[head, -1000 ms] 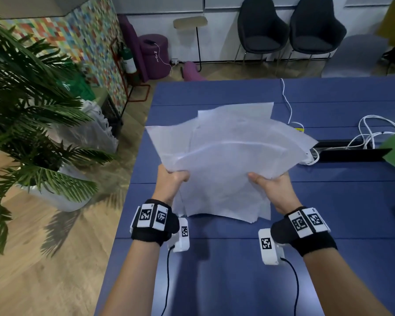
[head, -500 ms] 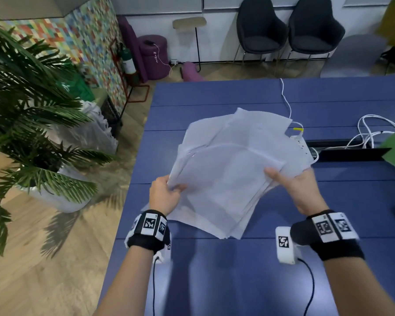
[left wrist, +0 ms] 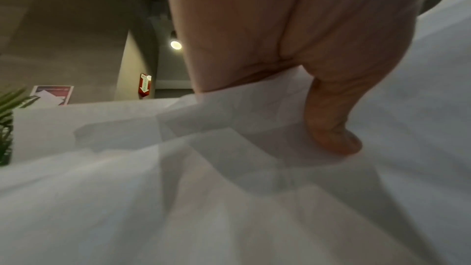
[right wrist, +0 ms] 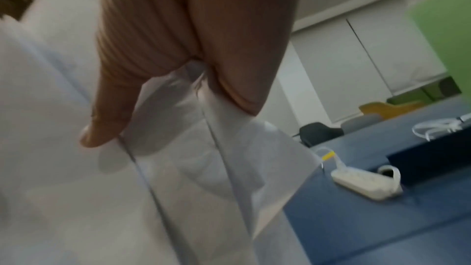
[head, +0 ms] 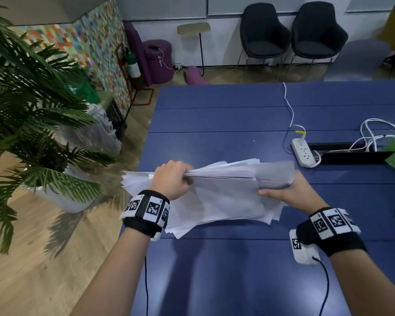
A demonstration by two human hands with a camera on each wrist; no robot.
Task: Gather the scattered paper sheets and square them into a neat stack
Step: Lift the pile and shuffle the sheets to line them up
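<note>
I see the paper sheets (head: 226, 192) held as a loose, uneven bundle above the worktop (head: 214, 119), close to its left edge, with corners splayed out at different angles and the lowest ones reaching down towards the surface. My left hand (head: 171, 180) grips the bundle's left end, knuckles up and fingers curled over the top edge; in the left wrist view the thumb (left wrist: 331, 128) presses onto the sheets (left wrist: 229, 188). My right hand (head: 290, 195) clamps the right end, thumb lying across the near face and fingers hidden behind; the right wrist view shows the paper (right wrist: 178, 168) pinched in the fork of the thumb. Both wrists wear black bands with printed square markers.

The worktop is matt blue, in long planks with thin seams. A white power strip (head: 303, 152) lies towards the right edge beside a black cable slot, white cables looping near it. Left of the worktop, on a wooden floor, stands a potted palm (head: 32, 124). Two dark shell chairs (head: 292, 33) stand by the far wall.
</note>
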